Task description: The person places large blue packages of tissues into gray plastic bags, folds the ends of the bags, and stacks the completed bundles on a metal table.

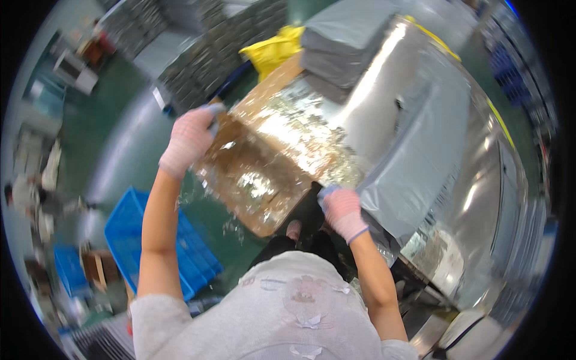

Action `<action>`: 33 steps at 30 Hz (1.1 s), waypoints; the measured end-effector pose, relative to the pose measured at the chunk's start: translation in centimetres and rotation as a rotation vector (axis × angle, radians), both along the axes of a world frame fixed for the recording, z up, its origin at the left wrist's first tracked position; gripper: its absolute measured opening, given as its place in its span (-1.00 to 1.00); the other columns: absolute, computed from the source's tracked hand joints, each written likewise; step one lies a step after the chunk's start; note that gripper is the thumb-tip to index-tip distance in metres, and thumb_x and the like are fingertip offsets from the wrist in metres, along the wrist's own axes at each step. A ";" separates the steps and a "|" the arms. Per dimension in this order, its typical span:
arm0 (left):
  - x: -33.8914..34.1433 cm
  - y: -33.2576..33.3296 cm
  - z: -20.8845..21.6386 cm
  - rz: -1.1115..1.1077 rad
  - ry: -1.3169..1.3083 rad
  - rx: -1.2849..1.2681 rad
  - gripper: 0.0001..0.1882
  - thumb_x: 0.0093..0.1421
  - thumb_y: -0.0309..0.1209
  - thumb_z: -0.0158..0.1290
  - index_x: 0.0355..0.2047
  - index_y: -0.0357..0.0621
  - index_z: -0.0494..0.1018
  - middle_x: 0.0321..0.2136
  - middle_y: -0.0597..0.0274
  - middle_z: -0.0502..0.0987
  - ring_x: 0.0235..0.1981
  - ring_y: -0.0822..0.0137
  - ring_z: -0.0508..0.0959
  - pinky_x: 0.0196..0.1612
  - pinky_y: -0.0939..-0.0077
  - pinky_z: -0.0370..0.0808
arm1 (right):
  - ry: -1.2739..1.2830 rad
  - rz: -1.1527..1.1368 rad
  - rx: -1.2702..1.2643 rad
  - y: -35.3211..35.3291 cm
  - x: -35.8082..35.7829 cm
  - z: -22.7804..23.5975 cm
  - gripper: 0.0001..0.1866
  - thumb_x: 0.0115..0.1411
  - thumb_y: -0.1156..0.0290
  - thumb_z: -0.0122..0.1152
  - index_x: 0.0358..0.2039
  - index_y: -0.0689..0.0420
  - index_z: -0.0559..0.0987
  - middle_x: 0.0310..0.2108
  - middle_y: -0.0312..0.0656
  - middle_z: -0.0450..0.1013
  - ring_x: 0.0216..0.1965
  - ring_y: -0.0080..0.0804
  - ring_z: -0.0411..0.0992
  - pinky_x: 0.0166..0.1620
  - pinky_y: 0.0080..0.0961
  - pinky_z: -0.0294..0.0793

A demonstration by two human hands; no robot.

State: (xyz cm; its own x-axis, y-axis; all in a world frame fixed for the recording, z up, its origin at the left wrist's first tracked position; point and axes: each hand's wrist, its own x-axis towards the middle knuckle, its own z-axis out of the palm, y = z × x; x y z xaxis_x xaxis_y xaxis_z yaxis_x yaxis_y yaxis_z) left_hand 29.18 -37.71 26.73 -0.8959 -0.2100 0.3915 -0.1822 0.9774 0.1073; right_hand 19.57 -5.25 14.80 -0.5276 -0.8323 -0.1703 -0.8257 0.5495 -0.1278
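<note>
My left hand (191,137), in a pink knitted glove with grey-blue fingertips, is closed at the far left corner of a brown cardboard sheet (225,141). My right hand (343,210), gloved the same way, is closed by the sheet's near right corner at the table edge. Between my hands the sheet slopes down off the table. Shiny clear plastic scraps (255,183) cover it, and a few loose bits show in the air near its lower left side. More glossy scraps (306,135) lie spread on the table behind it. Motion blurs the fingertips.
Stacked grey plastic bags (420,156) lie on the metal table (375,90) to the right, with another grey pile (342,45) at the far side. A yellow bag (276,51) sits beyond. On the green floor at left stands a blue crate (195,255).
</note>
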 end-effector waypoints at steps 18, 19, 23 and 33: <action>-5.2 32.3 -17.9 -0.883 -0.813 0.855 -0.80 0.07 -0.37 -0.01 -0.31 -0.13 0.48 -0.35 0.06 0.53 -0.27 0.05 0.49 -0.19 0.30 0.42 | -0.978 -1.385 -1.160 29.0 8.9 -16.6 -0.67 0.06 0.62 0.04 -0.10 0.33 0.42 -0.28 -0.13 0.46 -0.37 -0.45 0.38 -0.30 -0.56 0.44; -6.1 33.5 -18.2 -0.873 -0.841 0.857 -0.80 0.07 -0.36 -0.01 -0.30 -0.13 0.48 -0.37 0.05 0.53 -0.28 0.05 0.50 -0.20 0.30 0.43 | -1.061 -1.402 -1.198 28.4 8.8 -15.3 -0.69 0.09 0.61 0.02 -0.11 0.32 0.43 -0.29 -0.14 0.46 -0.38 -0.43 0.42 -0.34 -0.55 0.47; -8.0 38.5 -18.8 -0.942 -0.874 0.776 -0.77 0.05 -0.32 -0.01 -0.29 -0.11 0.48 -0.41 0.02 0.53 -0.33 0.04 0.50 -0.22 0.31 0.44 | -1.118 -1.371 -1.206 27.3 8.1 -11.4 -0.73 0.13 0.59 -0.03 -0.13 0.30 0.45 -0.33 -0.16 0.47 -0.42 -0.43 0.47 -0.42 -0.56 0.53; -8.5 43.9 -20.5 -0.816 -0.972 0.764 -0.71 0.06 -0.27 -0.02 -0.21 -0.09 0.44 -0.36 0.05 0.53 -0.29 0.06 0.51 -0.19 0.30 0.42 | -0.863 -1.195 -0.948 26.5 7.4 -10.1 -0.76 0.07 0.63 -0.06 -0.24 0.25 0.51 -0.45 -0.25 0.47 -0.46 -0.63 0.35 -0.36 -0.64 0.39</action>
State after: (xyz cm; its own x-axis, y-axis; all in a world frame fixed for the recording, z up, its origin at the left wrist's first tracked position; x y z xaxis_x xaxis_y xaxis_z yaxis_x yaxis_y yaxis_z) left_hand 20.70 6.15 6.20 -0.7048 0.5942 -0.3875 0.0768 0.6069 0.7911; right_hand 26.99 21.22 4.72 -0.8984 -0.0583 -0.4352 0.4115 0.2337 -0.8809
